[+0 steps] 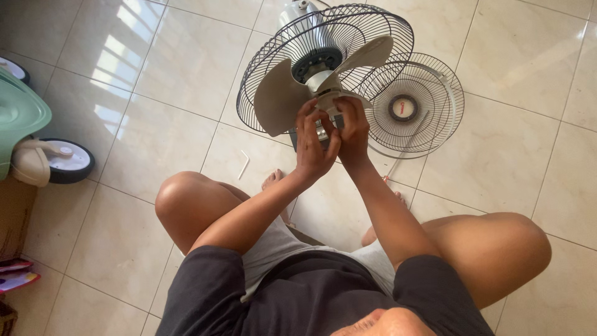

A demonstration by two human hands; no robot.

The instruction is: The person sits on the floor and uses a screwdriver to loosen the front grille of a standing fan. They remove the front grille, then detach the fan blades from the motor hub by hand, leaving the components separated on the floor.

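Note:
A grey fan blade sits on the hub of a fan whose dark rear wire guard stands tilted on the tiled floor. My left hand and my right hand are both closed around the lower part of the blade at its hub, fingers touching each other. The fan's grey motor housing shows behind the guard. The front wire guard, with a round red-and-white centre badge, lies flat on the floor to the right of my hands.
A green and cream wheeled toy vehicle stands at the left edge. A small white stick lies on the tiles near my left knee. My bare knees and feet frame the space under the fan.

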